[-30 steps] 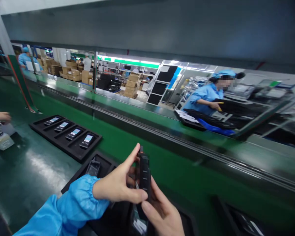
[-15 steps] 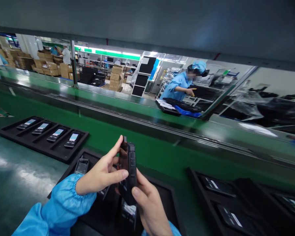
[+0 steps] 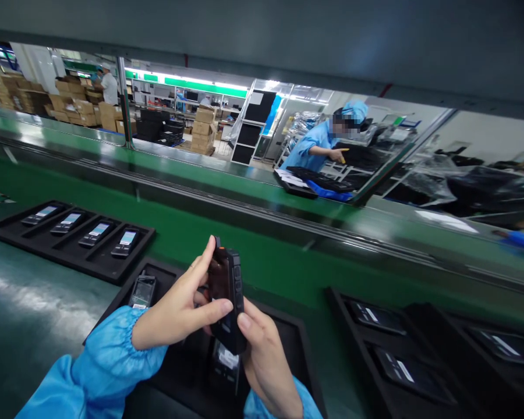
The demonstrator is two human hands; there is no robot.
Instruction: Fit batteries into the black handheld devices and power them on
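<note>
A black handheld radio [image 3: 226, 291] with a dark screen, side buttons and an orange spot near its top stands upright between my hands. My left hand [image 3: 181, 308] grips its left side, with the thumb across the front and a fingertip at the top end. My right hand [image 3: 266, 349] is closed around the lower right edge, thumb on the side. Below them lies a black foam tray [image 3: 283, 331]. One radio [image 3: 143, 291] rests in its left slot, and another radio [image 3: 227, 361] with a clear film on its screen is partly hidden under the held one.
At the left, a second black tray [image 3: 91, 270] carries several radios with lit screens. On the right a black tray [image 3: 349, 355] holds more devices with white labels. Beyond the green bench ledge [image 3: 192, 174], a co-worker in blue [image 3: 310, 148] handles black trays.
The radio has turned slightly, so more of its screen face shows. Both hands keep hold of it. The whole view has shifted a little.
</note>
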